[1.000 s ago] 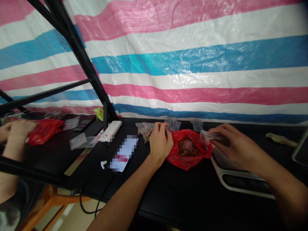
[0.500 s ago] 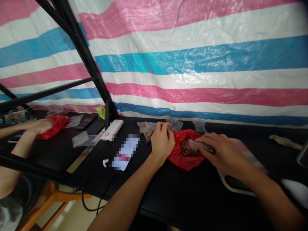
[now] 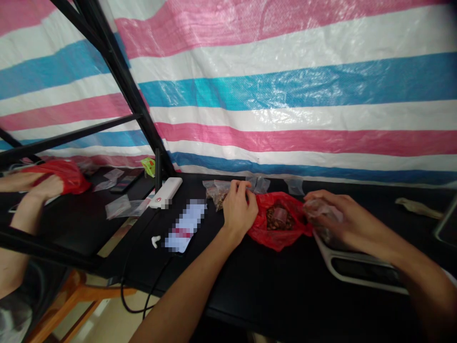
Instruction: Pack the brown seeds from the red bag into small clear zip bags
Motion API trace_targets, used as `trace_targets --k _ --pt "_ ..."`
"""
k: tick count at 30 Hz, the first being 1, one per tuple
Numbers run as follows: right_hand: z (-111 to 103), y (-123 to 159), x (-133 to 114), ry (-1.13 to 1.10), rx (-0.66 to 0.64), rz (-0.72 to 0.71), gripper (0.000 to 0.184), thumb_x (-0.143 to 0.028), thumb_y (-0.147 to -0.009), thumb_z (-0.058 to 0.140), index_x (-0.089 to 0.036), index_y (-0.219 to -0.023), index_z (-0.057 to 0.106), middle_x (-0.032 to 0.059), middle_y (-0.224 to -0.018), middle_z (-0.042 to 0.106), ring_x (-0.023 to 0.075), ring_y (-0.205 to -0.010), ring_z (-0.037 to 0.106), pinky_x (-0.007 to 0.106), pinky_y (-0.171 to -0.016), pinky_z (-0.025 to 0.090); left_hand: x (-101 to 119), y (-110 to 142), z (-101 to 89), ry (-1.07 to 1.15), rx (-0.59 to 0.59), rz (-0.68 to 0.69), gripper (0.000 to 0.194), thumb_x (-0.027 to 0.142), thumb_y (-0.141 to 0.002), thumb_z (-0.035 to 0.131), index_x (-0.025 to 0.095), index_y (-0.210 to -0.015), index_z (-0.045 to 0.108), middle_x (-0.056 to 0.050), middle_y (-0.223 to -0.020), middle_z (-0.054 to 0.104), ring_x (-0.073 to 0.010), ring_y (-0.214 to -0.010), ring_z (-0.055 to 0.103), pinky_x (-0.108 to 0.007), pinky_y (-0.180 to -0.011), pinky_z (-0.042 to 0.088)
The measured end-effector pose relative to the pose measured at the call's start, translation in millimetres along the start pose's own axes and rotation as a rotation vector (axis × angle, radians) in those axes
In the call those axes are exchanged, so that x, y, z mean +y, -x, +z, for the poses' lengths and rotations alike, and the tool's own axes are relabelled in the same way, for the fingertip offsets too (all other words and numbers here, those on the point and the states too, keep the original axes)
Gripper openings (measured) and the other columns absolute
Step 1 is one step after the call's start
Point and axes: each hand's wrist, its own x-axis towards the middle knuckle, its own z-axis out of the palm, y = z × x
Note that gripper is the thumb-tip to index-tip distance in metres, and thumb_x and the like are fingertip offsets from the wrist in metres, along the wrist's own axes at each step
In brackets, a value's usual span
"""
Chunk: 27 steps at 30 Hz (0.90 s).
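A red plastic bag (image 3: 278, 241) lies open on the black table, with brown beans or nuts (image 3: 272, 221) inside. Half sunk among them is a small pinkish see-through cup-like piece (image 3: 279, 216). At the bag's left edge, my left hand (image 3: 240, 208) is closed with bent fingers against the red plastic; its fingertips are partly hidden. My right hand (image 3: 344, 221) grips a small clear plastic bag (image 3: 326, 213), over the left part of a white digital scale (image 3: 335, 274). What that small bag contains is blurred. Filled zip bags (image 3: 216, 193) lie just beyond my left hand.
Left of the bag are a phone (image 3: 185, 228), a white earbud (image 3: 155, 241) and a white power strip (image 3: 167, 192). Empty clear bags (image 3: 260, 185) lie near the striped sheet (image 3: 285, 114). Across a black frame (image 3: 139, 124), another person's hands (image 3: 46, 186) handle a red bag (image 3: 73, 176).
My right hand has moved right with the small clear bag, away from the red bag's opening to the scale. My left hand stays put. The other person's red bag is lifted and shifted left.
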Motion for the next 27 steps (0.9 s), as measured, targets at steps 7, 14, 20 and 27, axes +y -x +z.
trace_targets --k 7,14,20,27 --pt "-28 22 64 0.219 -0.041 0.192 0.076 -0.044 -0.081 0.069 -0.036 -0.152 0.044 0.0113 -0.132 0.067 0.0389 -0.121 0.064 0.057 -0.106 0.047 -1 -1 0.6 0.027 -0.012 -0.027 0.020 0.013 -0.093 0.051 0.025 -0.107 0.061 -0.004 -0.110 0.062 -0.0197 -0.089 0.067 -0.033 -0.081 0.054" --pt "-22 23 48 0.210 0.053 0.028 0.080 -0.044 -0.090 0.064 -0.041 -0.160 0.026 0.0130 -0.152 0.050 0.0364 -0.143 0.045 0.055 -0.118 0.037 -1 2 1.6 0.133 -0.318 0.281 0.036 0.022 -0.089 0.062 0.024 -0.124 0.060 -0.009 -0.124 0.063 -0.0269 -0.115 0.063 -0.040 -0.103 0.052" --pt "-27 19 54 0.329 0.133 0.006 0.055 -0.045 -0.089 0.064 -0.039 -0.142 0.053 0.0116 -0.145 0.060 0.0409 -0.134 0.052 0.063 -0.112 0.038 -13 -1 4.5 0.016 -0.499 0.177 0.028 0.008 -0.084 0.052 0.027 -0.098 0.066 -0.004 -0.105 0.071 -0.0245 -0.094 0.070 -0.036 -0.085 0.055" --pt "-23 31 66 0.273 0.022 0.092 0.087 -0.050 -0.080 0.077 -0.039 -0.158 0.039 0.0168 -0.140 0.062 0.0383 -0.125 0.063 0.051 -0.100 0.050 -13 -4 7.8 0.358 -0.540 0.036 0.036 0.018 -0.083 0.063 0.024 -0.118 0.063 -0.002 -0.104 0.072 -0.0196 -0.090 0.068 -0.032 -0.086 0.054"
